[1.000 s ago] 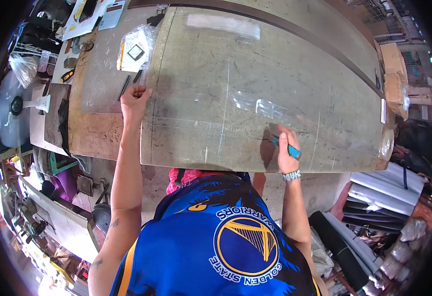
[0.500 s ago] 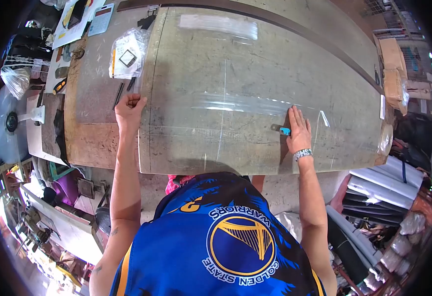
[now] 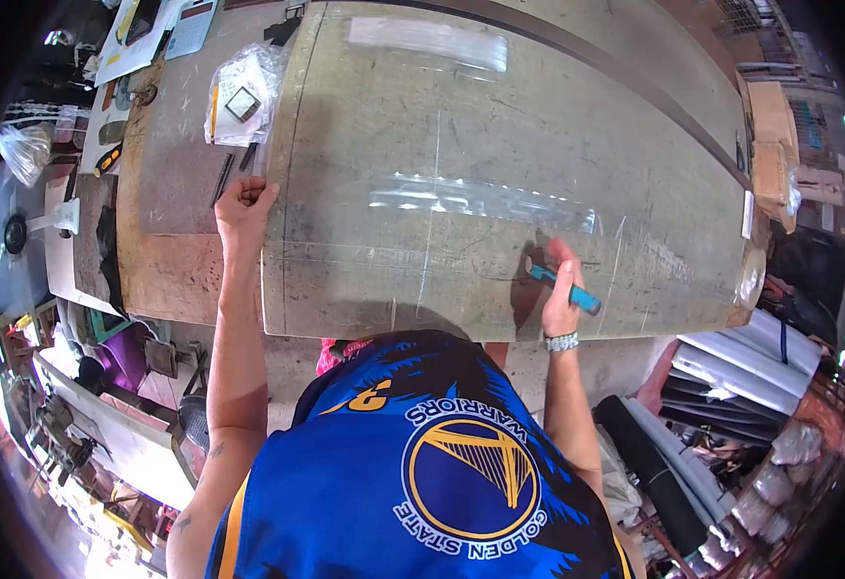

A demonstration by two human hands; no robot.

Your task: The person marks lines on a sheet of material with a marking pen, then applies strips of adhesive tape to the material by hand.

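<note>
My right hand (image 3: pixel 561 299) is closed around a teal cutter (image 3: pixel 564 286), raised over the front right of the worn board (image 3: pixel 345 270). Beyond it lies a shiny strip of clear plastic (image 3: pixel 480 200), stretched across the middle of the board. At the board's left edge, the fingers of my left hand (image 3: pixel 246 203) are pinched together; what they hold, if anything, is too hard to see. Two thin black pieces (image 3: pixel 223 177) lie just past that hand. A second clear strip (image 3: pixel 427 42) rests near the far side.
A clear bag with papers (image 3: pixel 242 101) sits left of the board, with a calculator (image 3: pixel 191 31) behind it. A long dark metal bar (image 3: pixel 577 60) crosses the far side. Cardboard boxes (image 3: pixel 772 125) stand right, a fan (image 3: pixel 17 234) left, and rolls of sheeting (image 3: pixel 746 362) lower right.
My right hand has come off the plastic, drawn back toward me and lifted, with the cutter now across the palm. The small white glint near it is gone. My left hand stays by the edge.
</note>
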